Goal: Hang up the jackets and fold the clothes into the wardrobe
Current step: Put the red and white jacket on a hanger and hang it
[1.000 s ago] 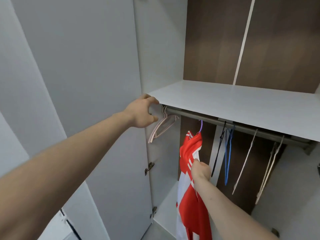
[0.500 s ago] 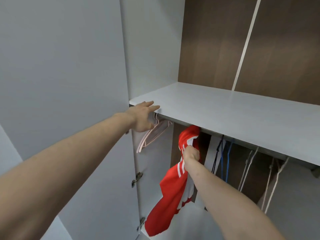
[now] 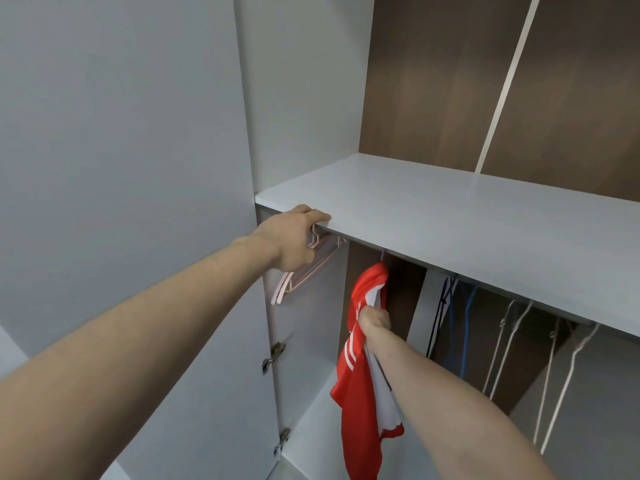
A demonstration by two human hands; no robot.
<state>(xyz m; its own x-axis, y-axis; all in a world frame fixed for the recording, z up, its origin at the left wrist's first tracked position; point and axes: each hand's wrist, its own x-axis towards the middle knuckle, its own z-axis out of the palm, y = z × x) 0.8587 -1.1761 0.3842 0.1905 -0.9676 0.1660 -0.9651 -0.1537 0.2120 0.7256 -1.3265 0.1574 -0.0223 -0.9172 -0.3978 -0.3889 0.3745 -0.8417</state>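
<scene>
A red and white striped jacket (image 3: 356, 403) hangs inside the wardrobe from a purple hanger hook (image 3: 382, 253) just under the shelf. My right hand (image 3: 374, 319) grips a bunch of the jacket's fabric near its upper part. My left hand (image 3: 294, 239) is at the left end of the shelf's front edge. Its fingers curl around the hooks of the pink hangers (image 3: 304, 271) that hang there. The rail itself is hidden behind the shelf.
A white shelf (image 3: 450, 216) juts out above the hanging space. To the right hang a black hanger (image 3: 440, 306), blue hangers (image 3: 465, 317) and several white hangers (image 3: 505, 344). The open wardrobe door (image 3: 121, 150) stands at the left, with hinges (image 3: 275, 353) on its inner edge.
My view rose, so the shelf now hides the rail. The right hand moved up the jacket and bunched it; its lower part swung left, then fell back. The left hand stayed at the pink hangers.
</scene>
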